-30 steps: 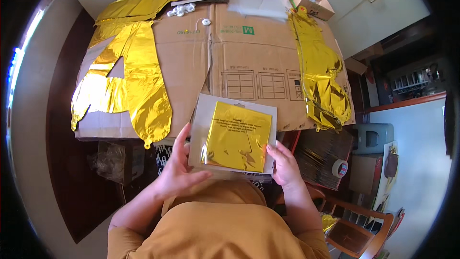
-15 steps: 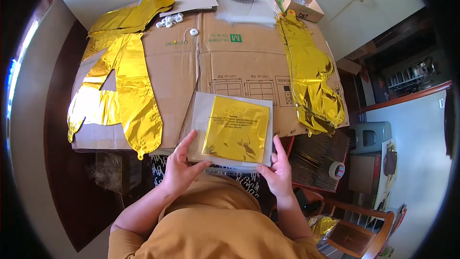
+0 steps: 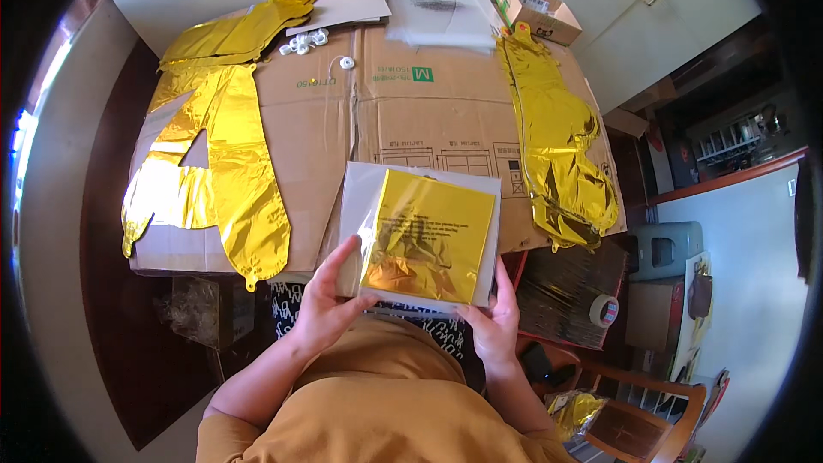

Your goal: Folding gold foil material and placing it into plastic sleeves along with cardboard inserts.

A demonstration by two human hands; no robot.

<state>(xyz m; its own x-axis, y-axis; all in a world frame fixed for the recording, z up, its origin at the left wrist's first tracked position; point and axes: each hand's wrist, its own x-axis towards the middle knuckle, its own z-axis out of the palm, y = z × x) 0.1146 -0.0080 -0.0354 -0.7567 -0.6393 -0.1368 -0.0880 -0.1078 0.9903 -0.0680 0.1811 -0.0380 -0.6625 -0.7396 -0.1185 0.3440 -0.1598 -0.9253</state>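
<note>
Between both hands I hold a flat clear packet (image 3: pixel 429 240) at the near edge of the cardboard. Inside it lies a folded square of gold foil against a white card, with small dark print across it. My left hand (image 3: pixel 327 296) grips the lower left corner, thumb on top and fingers partly behind. At the lower right corner, my right hand (image 3: pixel 491 317) pinches the packet the same way. An A-shaped gold foil balloon (image 3: pixel 244 146) lies flat to the left. Another flat gold foil balloon (image 3: pixel 553 137), with a curved outer edge, lies to the right.
Brown cardboard (image 3: pixel 313 129) covers the table. Along its back lie more gold foil (image 3: pixel 231 39), white cards (image 3: pixel 347 2), several white spools (image 3: pixel 304 41), clear bags (image 3: pixel 437 13) and a small box (image 3: pixel 540 17). At right stand a tape roll (image 3: pixel 603 310) and a wooden chair (image 3: pixel 686 403).
The packet has turned slightly clockwise and shifted a little right, and the reflections on its foil differ. Both hands keep their hold at its lower corners.
</note>
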